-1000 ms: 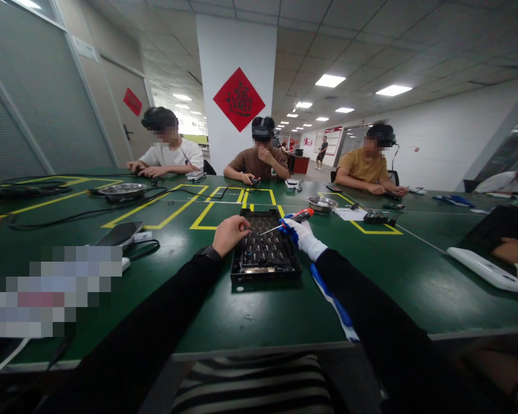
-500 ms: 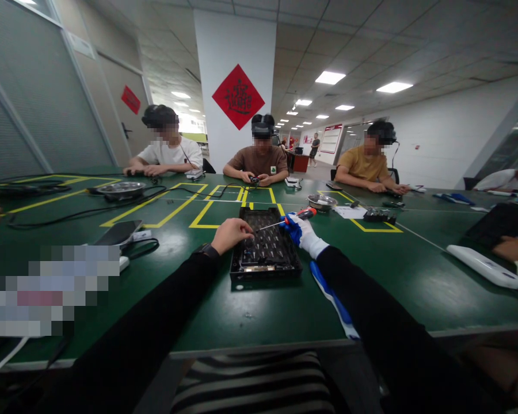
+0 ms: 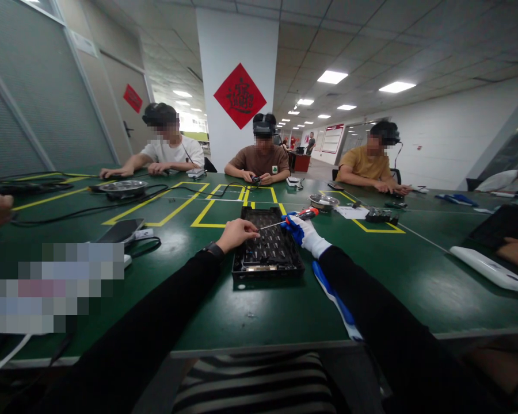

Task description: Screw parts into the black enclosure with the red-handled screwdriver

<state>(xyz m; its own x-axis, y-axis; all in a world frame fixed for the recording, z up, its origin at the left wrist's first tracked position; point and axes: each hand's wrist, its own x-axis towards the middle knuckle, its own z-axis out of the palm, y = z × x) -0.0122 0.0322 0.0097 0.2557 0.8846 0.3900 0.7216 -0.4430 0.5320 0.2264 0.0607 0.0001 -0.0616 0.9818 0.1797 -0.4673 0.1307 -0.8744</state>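
Observation:
In a blue-and-white glove, my right hand [image 3: 305, 234] is wrapped round the handle of a screwdriver [image 3: 309, 214], red and black with a long thin shaft. The shaft points left, almost level, above an open black plastic case [image 3: 292, 268] with rows of small posts inside. My left hand [image 3: 238, 234], bare, is over the case's left side, its thumb and fingers pinched together at the screwdriver's tip. Whatever lies between those fingertips is too small to make out. A second blue-and-white glove [image 3: 334, 300] lies on the table by my right forearm.
On the green table [image 3: 190, 322] a metal bowl [image 3: 323, 201], a white paper [image 3: 351, 213] and small black parts [image 3: 382, 216] lie right of the case. A phone [image 3: 121, 230] and cables are at left. Several people sit around the table.
The view has shifted slightly. My hands keep the same pose at the screwdriver tip. Across the table, the left person's arm has reached further left.

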